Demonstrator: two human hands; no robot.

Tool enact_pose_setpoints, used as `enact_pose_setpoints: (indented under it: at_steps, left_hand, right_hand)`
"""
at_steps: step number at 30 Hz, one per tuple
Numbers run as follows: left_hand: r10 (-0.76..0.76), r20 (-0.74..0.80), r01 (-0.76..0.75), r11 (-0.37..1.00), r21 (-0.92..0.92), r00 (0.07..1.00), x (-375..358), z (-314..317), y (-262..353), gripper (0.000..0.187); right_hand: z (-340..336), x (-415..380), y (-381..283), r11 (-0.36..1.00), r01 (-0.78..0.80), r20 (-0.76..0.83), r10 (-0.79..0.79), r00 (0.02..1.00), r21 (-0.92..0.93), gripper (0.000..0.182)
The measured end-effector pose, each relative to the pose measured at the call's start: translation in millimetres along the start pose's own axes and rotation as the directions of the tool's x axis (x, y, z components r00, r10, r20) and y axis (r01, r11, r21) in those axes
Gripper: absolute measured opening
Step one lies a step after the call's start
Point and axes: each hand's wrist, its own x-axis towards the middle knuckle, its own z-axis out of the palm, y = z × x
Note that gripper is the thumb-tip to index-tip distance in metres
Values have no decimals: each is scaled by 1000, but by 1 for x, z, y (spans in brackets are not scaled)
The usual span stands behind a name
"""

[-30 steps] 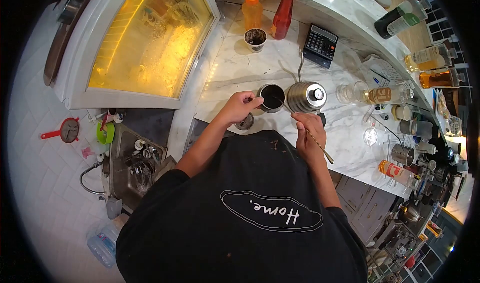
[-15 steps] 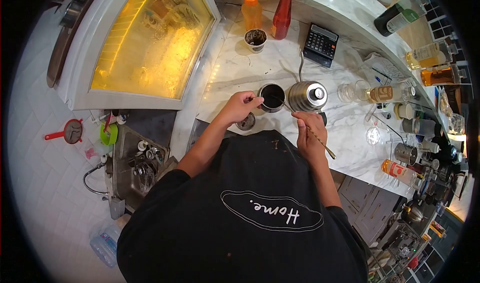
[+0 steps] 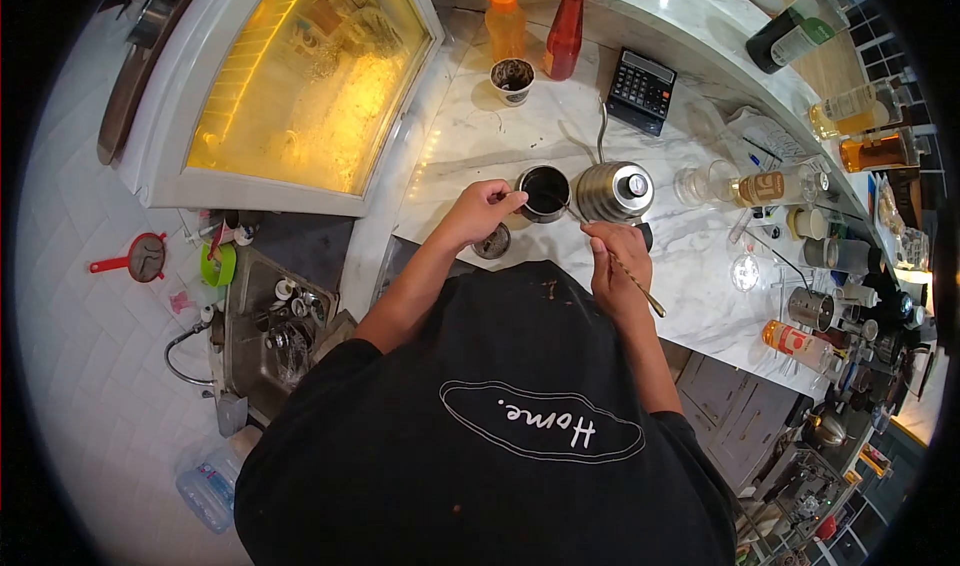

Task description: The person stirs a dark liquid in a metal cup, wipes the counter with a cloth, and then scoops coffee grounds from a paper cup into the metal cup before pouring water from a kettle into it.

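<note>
A metal cup (image 3: 545, 217) with dark contents stands on the marble counter. My left hand (image 3: 484, 212) pinches the cup's near left rim between thumb and fingers. In my right hand (image 3: 618, 258) is a long bar spoon (image 3: 640, 288) with a twisted golden handle, its lower end down inside the cup. The spoon's tip is hidden in the dark contents. A steel gooseneck kettle (image 3: 605, 191) stands close to the right of the cup. Just below my left hand lies a small round dish or lid (image 3: 492, 243) with dark residue.
Behind the cup are a paper cup with dark residue (image 3: 512, 82), an orange-capped bottle (image 3: 506, 34), a red bottle (image 3: 565, 36) and a calculator (image 3: 641, 91). Glasses and bottles line the right side. A lit glass-door cabinet (image 3: 300, 86) and a sink (image 3: 255, 351) are at left.
The bar spoon and my right hand have shifted slightly to the left, the spoon still in the cup. My left hand keeps its hold on the rim.
</note>
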Motion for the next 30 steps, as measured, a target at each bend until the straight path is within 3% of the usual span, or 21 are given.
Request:
enact_pose_setpoints:
  at_steps: [6,30]
  left_hand:
    - [47,13,-48,995,90,999,3,-4,-1,32]
    - [85,-13,-83,990,116,996,-3,-5,17,28]
  right_hand:
    - [0,6,-3,1000,17,-7,-17,1000,-15,12]
    - [1,3,-2,1000,23,-19,-23,1000,9,9]
